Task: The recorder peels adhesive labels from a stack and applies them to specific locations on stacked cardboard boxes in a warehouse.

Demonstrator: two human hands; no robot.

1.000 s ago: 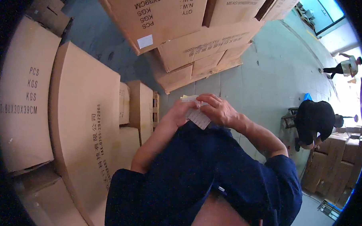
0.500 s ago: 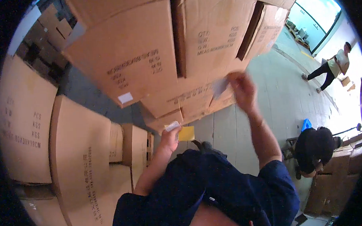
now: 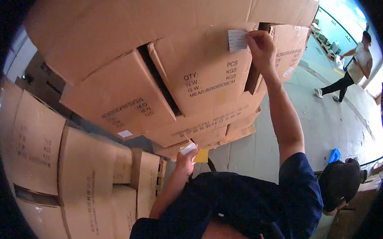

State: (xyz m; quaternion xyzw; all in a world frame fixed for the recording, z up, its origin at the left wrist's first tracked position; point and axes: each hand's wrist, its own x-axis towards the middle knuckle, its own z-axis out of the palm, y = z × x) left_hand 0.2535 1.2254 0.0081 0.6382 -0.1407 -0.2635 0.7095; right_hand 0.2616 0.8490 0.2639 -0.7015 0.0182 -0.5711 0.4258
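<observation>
Between the fingertips of my right hand [image 3: 263, 49] is a white printed label [image 3: 237, 40]. It lies at or very close to the upper right of a brown cardboard carton [image 3: 189, 54] in the stack before me; whether it touches cannot be told. Lower down, my left hand [image 3: 185, 162] grips a small sheaf of labels [image 3: 188, 149], white in front, with a yellow sheet [image 3: 201, 156] sticking out beside the fingers. The neighbouring carton on the left [image 3: 119, 94] bears a white label [image 3: 125, 133] near its bottom corner. Another label [image 3: 288, 71] sits on the right-hand carton [image 3: 291, 42].
More tall cartons [image 3: 86, 190] stand close on my left. A wooden pallet [image 3: 245, 133] supports the stack ahead. To the right, one person [image 3: 360, 63] walks on the grey floor [image 3: 260, 153], and another in dark clothes [image 3: 339, 184] bends near a blue object [image 3: 334, 156].
My right hand has risen with its label from below to the middle carton's upper part. The stack fills more of the view. The person at far right has changed stride.
</observation>
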